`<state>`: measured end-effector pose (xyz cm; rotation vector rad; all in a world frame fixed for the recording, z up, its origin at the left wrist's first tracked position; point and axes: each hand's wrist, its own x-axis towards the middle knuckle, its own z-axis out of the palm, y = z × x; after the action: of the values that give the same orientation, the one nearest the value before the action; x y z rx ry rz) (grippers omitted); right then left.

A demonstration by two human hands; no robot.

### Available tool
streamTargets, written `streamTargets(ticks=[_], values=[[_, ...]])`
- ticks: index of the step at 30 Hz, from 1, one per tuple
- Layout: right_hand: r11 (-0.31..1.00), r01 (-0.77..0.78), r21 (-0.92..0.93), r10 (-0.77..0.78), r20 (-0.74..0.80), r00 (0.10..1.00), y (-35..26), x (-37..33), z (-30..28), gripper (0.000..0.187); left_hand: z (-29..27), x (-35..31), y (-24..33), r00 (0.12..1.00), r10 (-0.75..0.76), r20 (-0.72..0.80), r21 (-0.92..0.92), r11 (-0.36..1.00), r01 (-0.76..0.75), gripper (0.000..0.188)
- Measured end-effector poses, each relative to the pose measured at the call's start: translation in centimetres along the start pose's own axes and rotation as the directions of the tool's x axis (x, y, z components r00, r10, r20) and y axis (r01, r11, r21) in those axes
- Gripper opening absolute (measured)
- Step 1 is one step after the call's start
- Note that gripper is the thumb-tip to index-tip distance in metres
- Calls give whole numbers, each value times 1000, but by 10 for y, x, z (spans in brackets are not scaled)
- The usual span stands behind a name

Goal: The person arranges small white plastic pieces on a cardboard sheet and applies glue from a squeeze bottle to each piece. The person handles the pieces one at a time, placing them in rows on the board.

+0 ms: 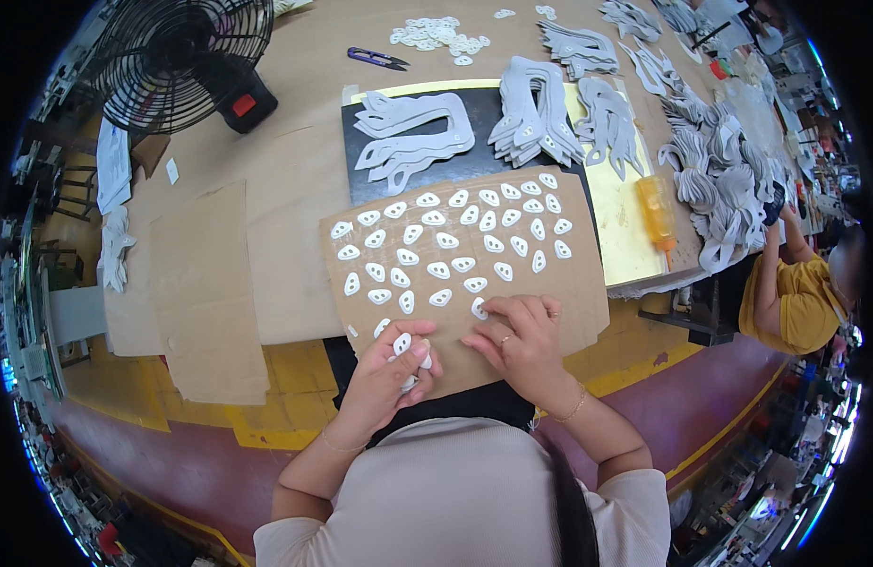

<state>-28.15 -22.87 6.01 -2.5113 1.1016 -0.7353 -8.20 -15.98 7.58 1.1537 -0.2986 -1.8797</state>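
My left hand [372, 383] is closed around several small white two-holed pieces [404, 344], its thumb over them. It is over the near left part of a brown cardboard sheet [455, 354]. Loose rows of the same white pieces lie flat across this sheet. At its near edge, right of the middle, a fingertip of my right hand [529, 352] touches one white two-holed piece [478, 308] lying on the cardboard. The right thumb and fingers are apart, with nothing seen between them. Another white piece [382, 327] lies partly beside my left fingers.
Beyond the sheet lie stacks of grey cut pieces [536, 113], purple thread snips [378, 59] and a heap of white pieces [432, 36]. An orange squeeze bottle [656, 215] lies at right. A black fan [186, 57] stands far left; a yellow-shirted person [795, 302] works at right.
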Motion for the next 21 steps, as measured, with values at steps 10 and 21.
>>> streamTargets(ticks=[10, 21], values=[[555, -537, 636, 236, 498, 834, -21, 33, -10, 19, -7, 5, -17, 974, 227, 22, 11, 974, -228, 21], [975, -203, 95, 141, 444, 885, 21, 121, 17, 11, -16, -3, -5, 987, 143, -73, -29, 989, -145, 22]])
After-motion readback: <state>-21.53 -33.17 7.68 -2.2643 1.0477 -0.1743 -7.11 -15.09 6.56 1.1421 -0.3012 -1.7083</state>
